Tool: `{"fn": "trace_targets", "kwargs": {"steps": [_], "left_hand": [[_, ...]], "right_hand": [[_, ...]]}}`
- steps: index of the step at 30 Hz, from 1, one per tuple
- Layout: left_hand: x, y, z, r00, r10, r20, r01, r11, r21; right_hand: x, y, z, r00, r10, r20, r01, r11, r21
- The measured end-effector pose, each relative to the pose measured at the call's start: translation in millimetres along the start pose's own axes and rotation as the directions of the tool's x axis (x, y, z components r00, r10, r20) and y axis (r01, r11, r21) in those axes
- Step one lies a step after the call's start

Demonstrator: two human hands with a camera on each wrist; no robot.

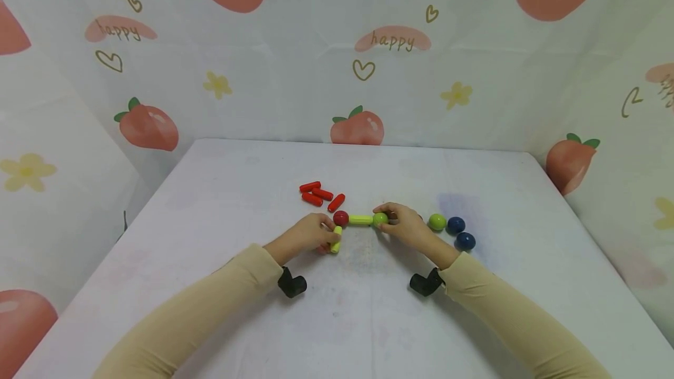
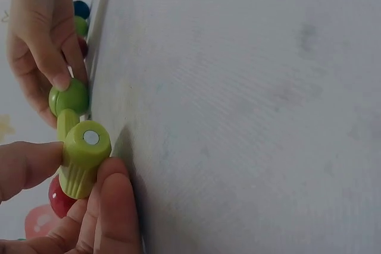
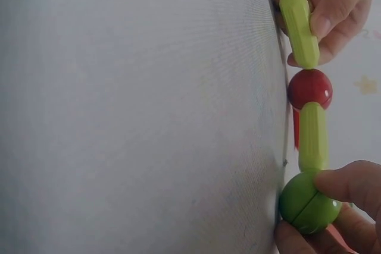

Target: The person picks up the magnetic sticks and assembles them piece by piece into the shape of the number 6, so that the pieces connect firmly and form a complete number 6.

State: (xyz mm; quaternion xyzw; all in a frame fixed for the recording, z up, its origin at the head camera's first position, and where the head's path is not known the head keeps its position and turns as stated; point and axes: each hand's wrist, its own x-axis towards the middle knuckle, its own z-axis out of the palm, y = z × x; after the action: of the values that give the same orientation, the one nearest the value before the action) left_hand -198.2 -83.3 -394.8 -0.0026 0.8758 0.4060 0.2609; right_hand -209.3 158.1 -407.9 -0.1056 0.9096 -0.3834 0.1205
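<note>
My left hand (image 1: 310,231) pinches a yellow-green ribbed rod (image 1: 336,240) between thumb and fingers; a round silvery disc shows in its near end in the left wrist view. The rod's far end meets a red ball (image 1: 341,218). From that ball a second yellow-green rod (image 1: 360,220) runs right to a green ball (image 1: 380,219). The thumb and fingers of my right hand (image 1: 408,227) grip this green ball, seen large in the right wrist view (image 3: 309,203). Ball, rods and green ball form a bent chain low over the white table.
Several red rods (image 1: 316,193) lie loose behind the left hand. Right of the right hand sit another green ball (image 1: 437,222) and two dark blue balls (image 1: 456,226), with a second red ball (image 2: 83,47) partly hidden by that hand. A printed cloth (image 1: 295,75) hangs behind the table (image 1: 337,332).
</note>
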Motion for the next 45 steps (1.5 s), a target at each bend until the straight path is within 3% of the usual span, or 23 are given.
{"fn": "trace_targets", "kwargs": {"steps": [22,45], "left_hand": [[3.3,4.6,-2.6,0.997,-0.069,0.042,0.075,0.985,-0.154],[6.7,-0.5,-5.8,0.993,-0.05,0.107,0.075,0.966,-0.246]], "right_hand": [[-0.3,0.2,0.3,1.0,-0.002,-0.004,0.002,1.0,-0.009],[-0.4,0.3,0.7,1.0,-0.001,-0.019,0.001,1.0,-0.001]]}}
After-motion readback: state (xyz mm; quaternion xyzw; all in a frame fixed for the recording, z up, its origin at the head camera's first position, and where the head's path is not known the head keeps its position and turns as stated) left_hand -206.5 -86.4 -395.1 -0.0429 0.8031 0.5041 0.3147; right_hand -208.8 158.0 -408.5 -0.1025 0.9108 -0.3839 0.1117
